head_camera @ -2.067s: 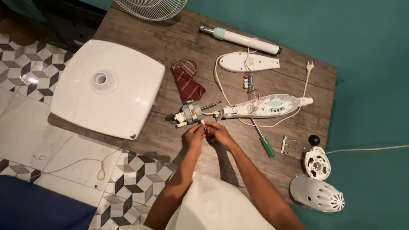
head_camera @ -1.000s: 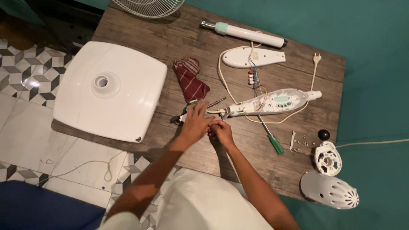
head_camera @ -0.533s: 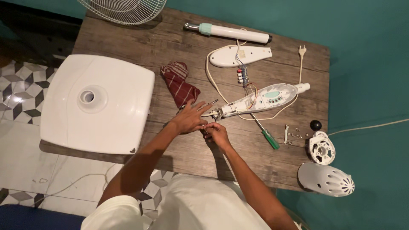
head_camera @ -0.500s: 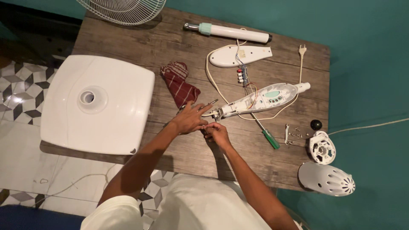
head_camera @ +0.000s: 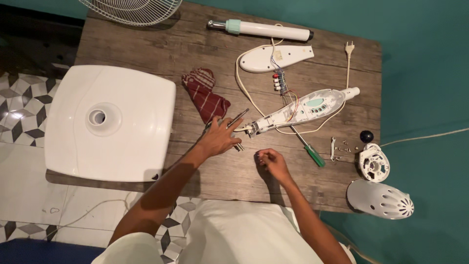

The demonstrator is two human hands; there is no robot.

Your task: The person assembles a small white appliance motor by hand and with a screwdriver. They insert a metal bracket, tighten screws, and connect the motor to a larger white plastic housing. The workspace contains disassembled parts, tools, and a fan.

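My left hand (head_camera: 221, 138) rests over a small metal fan motor part (head_camera: 233, 122) on the wooden table (head_camera: 195, 54), fingers wrapped on it, next to the open white control housing (head_camera: 305, 108) with coloured wires. My right hand (head_camera: 270, 161) is pulled back toward me, fingers pinched shut around something too small to make out. A green-handled screwdriver (head_camera: 308, 149) lies just right of both hands.
A large white square fan base (head_camera: 110, 122) overhangs the table's left edge. Red striped cloth (head_camera: 205, 95), white housing cover (head_camera: 276, 56), white pole (head_camera: 261, 29), fan grille (head_camera: 132, 7) at the back. Loose screws (head_camera: 342, 146), a black knob (head_camera: 366, 136) and white motor covers (head_camera: 381, 198) lie right.
My right hand has drawn away from the motor part toward the table's near edge, fingers pinched. My left hand stays on the motor part. The camera view has shifted slightly.
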